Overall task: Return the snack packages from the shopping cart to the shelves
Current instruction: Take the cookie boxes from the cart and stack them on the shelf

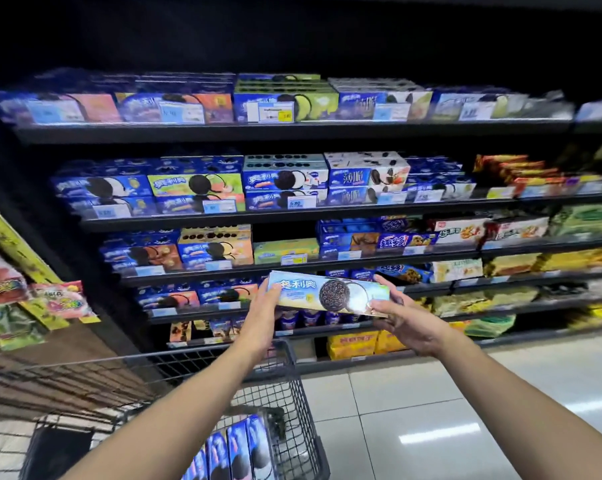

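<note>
Above the front rim of the black wire shopping cart (294, 362), you hold a long pale-blue cardboard box of sandwich cookies (330, 293), lengthwise and slightly tilted, before the black metal shelves (292, 131). Your left hand (263, 317) grasps its left end, your right hand (401, 318) its right end. Inside the cart, several dark-blue cookie boxes (237, 452) stand on end in a row. Similar boxes fill the shelves.
</note>
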